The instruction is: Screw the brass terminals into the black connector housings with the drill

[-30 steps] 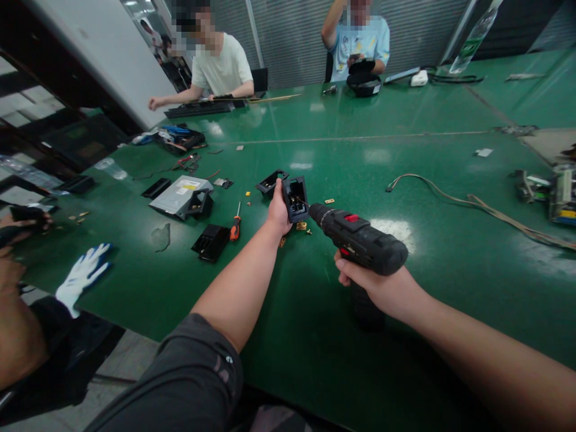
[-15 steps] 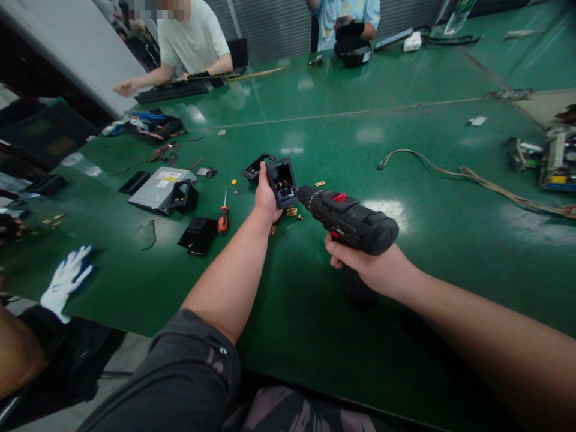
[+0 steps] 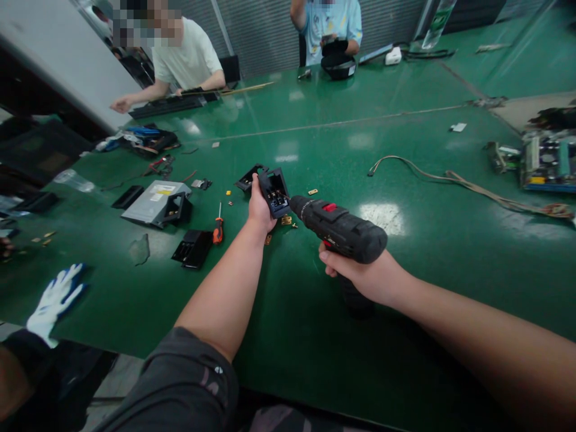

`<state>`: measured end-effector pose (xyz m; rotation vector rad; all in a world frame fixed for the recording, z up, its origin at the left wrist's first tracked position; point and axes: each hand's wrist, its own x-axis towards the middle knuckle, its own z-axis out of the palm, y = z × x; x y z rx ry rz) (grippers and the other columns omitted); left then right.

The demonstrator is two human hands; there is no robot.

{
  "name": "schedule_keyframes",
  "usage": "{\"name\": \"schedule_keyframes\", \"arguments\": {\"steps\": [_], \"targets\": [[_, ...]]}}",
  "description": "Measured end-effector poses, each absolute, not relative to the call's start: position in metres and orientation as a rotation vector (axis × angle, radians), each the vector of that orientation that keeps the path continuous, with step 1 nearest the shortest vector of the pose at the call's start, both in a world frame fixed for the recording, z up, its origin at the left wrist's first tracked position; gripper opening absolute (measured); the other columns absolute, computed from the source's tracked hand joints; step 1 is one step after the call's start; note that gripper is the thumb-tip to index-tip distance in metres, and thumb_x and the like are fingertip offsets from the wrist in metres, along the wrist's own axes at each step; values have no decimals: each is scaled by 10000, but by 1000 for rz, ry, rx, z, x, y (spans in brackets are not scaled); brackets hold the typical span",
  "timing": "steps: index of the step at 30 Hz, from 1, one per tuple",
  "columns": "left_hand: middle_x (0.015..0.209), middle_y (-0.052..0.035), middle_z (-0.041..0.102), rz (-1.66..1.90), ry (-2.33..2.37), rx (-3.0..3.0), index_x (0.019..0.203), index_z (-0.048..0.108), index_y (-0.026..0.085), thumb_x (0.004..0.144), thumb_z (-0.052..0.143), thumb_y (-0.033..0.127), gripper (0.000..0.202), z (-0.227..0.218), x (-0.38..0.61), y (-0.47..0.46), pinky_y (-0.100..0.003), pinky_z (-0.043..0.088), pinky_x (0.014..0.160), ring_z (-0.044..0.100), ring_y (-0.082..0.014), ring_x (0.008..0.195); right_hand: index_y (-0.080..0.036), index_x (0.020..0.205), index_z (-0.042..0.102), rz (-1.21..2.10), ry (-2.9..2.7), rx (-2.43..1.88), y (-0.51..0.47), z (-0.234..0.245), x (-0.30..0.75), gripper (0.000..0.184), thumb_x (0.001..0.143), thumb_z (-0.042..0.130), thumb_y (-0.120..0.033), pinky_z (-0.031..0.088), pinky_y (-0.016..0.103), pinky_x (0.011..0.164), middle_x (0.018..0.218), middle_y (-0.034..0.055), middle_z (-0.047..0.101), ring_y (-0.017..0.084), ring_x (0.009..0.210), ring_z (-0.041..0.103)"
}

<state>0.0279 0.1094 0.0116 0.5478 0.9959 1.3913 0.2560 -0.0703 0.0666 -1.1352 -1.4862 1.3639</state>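
Our green worktop (image 3: pixel 315 354) stretches ahead, and compared with the earlier view a circuit board (image 3: pixel 548 163) has come further into sight, well right of the black plastic housing (image 3: pixel 275 193). Our left grip (image 3: pixel 260 205) closes around that housing, which leans over more now. Our right grip (image 3: pixel 360 276) wraps a cordless drill (image 3: pixel 337 229), its nose just beside the housing. An orange-handled screwdriver (image 3: pixel 218 229) lies left of the housing, with brass fittings (image 3: pixel 286 220) just below it.
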Motion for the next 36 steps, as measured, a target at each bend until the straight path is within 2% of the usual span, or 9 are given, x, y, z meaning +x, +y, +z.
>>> {"name": "schedule_keyframes", "arguments": {"steps": [10,14,19,23,27,32,36], "targets": [[1064,-140,898,1395,1029,593,1407,854,224,1056,606,945,840,7,25,109,-462,734,947,890,-353,1077,-246,1363,726,1364,-1492,-1125,-71,64,256,481,971,895,-468,702,461,714,933,58,806,267,719,766],[1041,-142,891,1386,1023,580,1440,845,222,1044,611,954,865,5,24,110,-480,734,949,890,-361,1072,-250,1390,733,1359,-1504,-1131,-71,64,257,488,979,890,-461,708,457,734,859,33,793,281,749,782],[1044,-136,891,1388,1010,568,1438,844,231,1049,606,945,847,4,24,111,-467,726,953,887,-352,1061,-260,1379,725,1347,-1521,-1123,-70,66,257,473,990,893,-472,691,438,683,805,10,775,262,677,751],[1029,-128,889,1388,1024,581,1421,848,237,1032,620,958,850,5,23,111,-462,720,948,886,-354,1057,-266,1361,733,1341,-1494,-1122,-71,66,256,498,972,932,-505,691,427,655,831,23,795,256,667,756],[1014,-126,881,1386,1019,590,1410,843,229,1013,632,975,871,5,23,111,-453,714,927,881,-338,1013,-264,1362,749,1341,-1488,-1129,-71,65,256,504,971,932,-524,704,445,678,815,22,787,267,678,763],[1012,-133,874,1397,1037,583,1318,860,229,1050,608,944,804,6,25,110,-457,710,912,872,-344,1021,-265,1369,757,1349,-1501,-1127,-71,64,257,492,978,926,-511,718,466,720,833,31,793,284,724,780],[1029,-128,876,1407,1042,574,1332,853,237,1024,631,963,819,8,26,109,-464,713,908,869,-344,1014,-266,1370,758,1336,-1494,-1128,-70,63,257,501,974,929,-523,725,466,738,858,35,804,287,745,792]]}}
